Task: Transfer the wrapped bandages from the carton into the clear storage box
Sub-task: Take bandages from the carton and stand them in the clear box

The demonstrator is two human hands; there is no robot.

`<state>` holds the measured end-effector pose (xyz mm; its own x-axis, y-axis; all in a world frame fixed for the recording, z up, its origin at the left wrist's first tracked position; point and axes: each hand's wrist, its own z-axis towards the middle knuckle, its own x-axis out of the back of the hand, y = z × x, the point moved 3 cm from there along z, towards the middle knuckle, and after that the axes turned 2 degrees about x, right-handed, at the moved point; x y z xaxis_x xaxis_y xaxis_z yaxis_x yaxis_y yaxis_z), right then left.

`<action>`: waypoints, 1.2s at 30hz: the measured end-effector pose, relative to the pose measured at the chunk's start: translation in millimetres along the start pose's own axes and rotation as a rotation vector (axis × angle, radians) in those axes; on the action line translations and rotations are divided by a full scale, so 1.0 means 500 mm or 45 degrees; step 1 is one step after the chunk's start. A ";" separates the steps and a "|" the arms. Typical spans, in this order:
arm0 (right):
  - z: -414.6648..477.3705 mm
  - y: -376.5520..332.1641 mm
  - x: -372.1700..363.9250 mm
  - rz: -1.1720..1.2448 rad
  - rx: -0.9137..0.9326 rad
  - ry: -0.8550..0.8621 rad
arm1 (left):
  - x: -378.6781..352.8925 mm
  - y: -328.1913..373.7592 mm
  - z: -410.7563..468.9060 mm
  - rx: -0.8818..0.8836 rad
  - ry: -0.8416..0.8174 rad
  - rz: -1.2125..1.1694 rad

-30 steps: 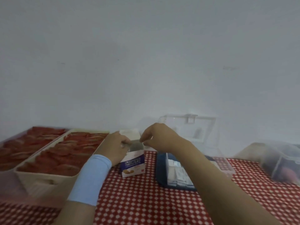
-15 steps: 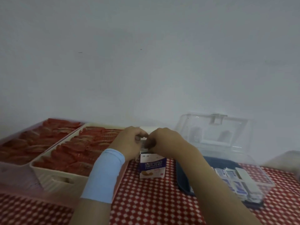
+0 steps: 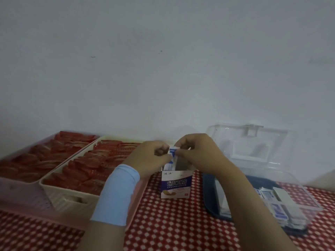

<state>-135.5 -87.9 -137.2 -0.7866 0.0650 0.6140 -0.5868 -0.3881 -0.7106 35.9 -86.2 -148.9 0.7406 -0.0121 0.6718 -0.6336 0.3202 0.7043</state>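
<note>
The bandage carton (image 3: 175,185) stands open on the red checked cloth (image 3: 172,223); just above its mouth the left hand (image 3: 150,158) and right hand (image 3: 197,153) meet, both pinching wrapped bandages (image 3: 172,151) that stick partly out of it. Just right of the carton sits the clear storage box (image 3: 308,194), lid raised, with stored bandage packets (image 3: 277,205) inside; left of the carton, a cream tray (image 3: 59,194) of red packets.

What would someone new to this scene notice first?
The left hand and right hand pinch bandages sticking out of the open carton, mid-table on the red checked cloth. Left of them, two trays packed with red packets stand out; on the right sits the clear box, lid up, more bandages inside.
</note>
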 end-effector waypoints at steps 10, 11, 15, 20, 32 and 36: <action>-0.012 -0.015 0.023 0.458 0.046 0.125 | 0.000 0.018 -0.008 0.135 -0.017 -0.647; -0.014 -0.019 0.027 0.513 0.052 0.123 | -0.002 0.020 -0.011 0.165 -0.127 -0.836; -0.021 -0.037 0.027 0.633 0.085 0.059 | -0.009 0.025 -0.022 0.147 -0.403 -1.226; -0.015 -0.025 0.026 0.350 0.053 0.110 | 0.002 0.026 -0.022 0.164 -0.242 -1.138; 0.025 -0.047 -0.058 -0.867 0.069 -0.421 | 0.025 -0.018 -0.004 0.298 0.326 -0.601; 0.032 -0.046 -0.064 -0.810 0.044 -0.419 | 0.032 -0.015 -0.004 0.290 0.361 -0.642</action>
<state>-94.0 -95.6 -135.1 -0.1924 0.0099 0.9813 -0.9017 -0.3963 -0.1728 52.8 -87.0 -143.8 0.9720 0.1526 0.1789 -0.1992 0.1303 0.9713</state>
